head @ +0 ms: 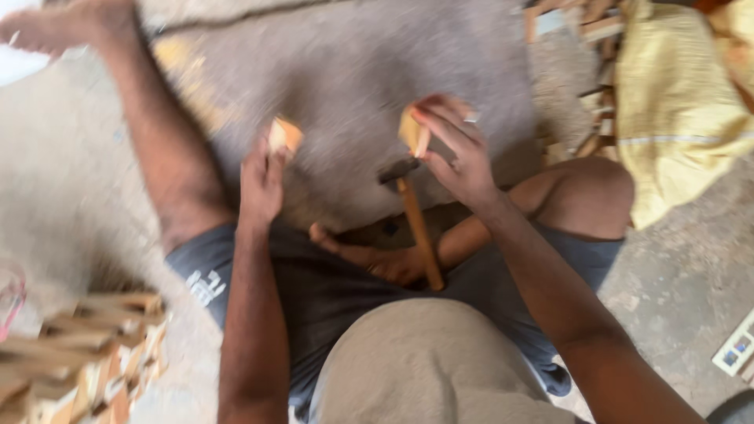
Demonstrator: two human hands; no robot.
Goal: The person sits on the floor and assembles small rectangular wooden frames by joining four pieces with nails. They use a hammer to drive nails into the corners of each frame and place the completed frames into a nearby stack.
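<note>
A: What's each hand got?

B: The right hand, just right of the frame's centre, is closed around a small wooden block, pale yellow, pinched between thumb and fingers. There's a ring on one of its fingers. The left hand, left of centre, grips a second small wooden piece, more orange in tone, poking up above the knuckles.

A: Are the two pieces touching?

B: No, they're apart, with grey floor showing between them. The picture is blurred, so I can't tell their exact shape.

A: And below the right hand?

B: A hammer. Its dark head sits just under the right hand's block, and the wooden handle runs down toward the lower middle of the frame, ending against the person's foot. Whether the head touches the block I can't tell.

A: How is the person sitting?

B: On the grey concrete floor, in dark shorts. One leg stretches to the upper left; the other is folded, its knee at the right of centre.

A: Around them?

B: A stack of thin wooden strips in the lower left corner, more wood scraps at the upper right, and beside those a yellow sack along the right edge.
</note>
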